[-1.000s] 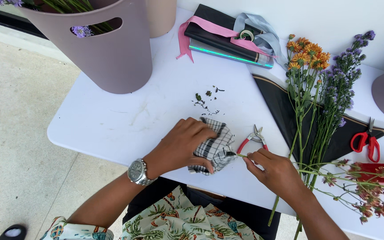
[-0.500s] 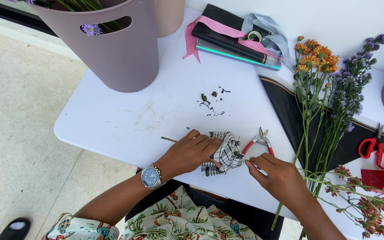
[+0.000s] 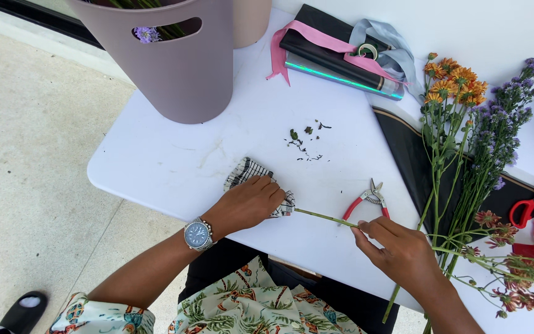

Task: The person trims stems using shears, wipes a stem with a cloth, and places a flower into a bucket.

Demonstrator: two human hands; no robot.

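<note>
Frame centre: left hand [image 3: 251, 203] closed over checked cloth [image 3: 246, 173] wrapped round green stem [image 3: 322, 216] on white table [image 3: 156, 161]. Right hand [image 3: 403, 253], lower right, pinches stem. Red-handled pruners [image 3: 369, 199] just beside.

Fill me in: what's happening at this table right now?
A person is working a green flower stem on a white table. The left hand presses a black-and-white checked cloth around one end of the stem; the right hand pinches the other end. Red-handled pruning snips lie just beyond, untouched. Orange and purple cut flowers rest on black wrapping paper to the right, with red scissors further out. A mauve bucket stands at the back.
</note>
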